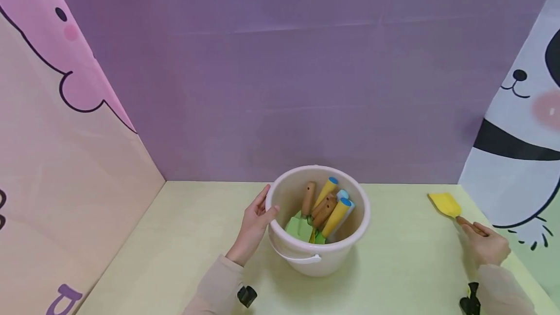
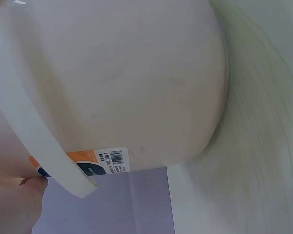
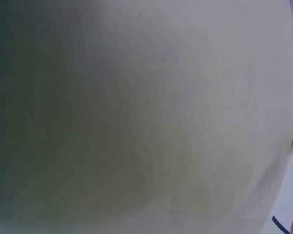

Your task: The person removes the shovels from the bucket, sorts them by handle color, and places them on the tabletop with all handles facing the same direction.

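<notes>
Bucket [image 1: 337,259] is gripped at the left of its rim by the left hand [image 1: 258,220] and seems to be borne by the tabletop [image 1: 197,222]; shovel [image 1: 445,204] is held by its wooden handle in the right hand [image 1: 489,247], near the tabletop's right edge, well apart from the bucket. Whether the blade is rested on the tabletop or held just above cannot be told. Judged for the step in hand: the handle is best pinched firmly, so that the blade is not let twist; the panda print [image 1: 520,125] just beside is best avoided. The bucket is best steadied with light pressure, since a hard pull on one side could tip it; its tools [image 1: 321,210], handles up, could be jostled. The bail [image 2: 29,126], hung down the outside, is best left unsnagged. Pose: left hand is clamped on the rim, thumb laid over the edge, forearm angled inward from the near side. Right hand is closed round the handle, forearm angled forward and leftward; in the right wrist view it is barely caught, at the right border.
</notes>
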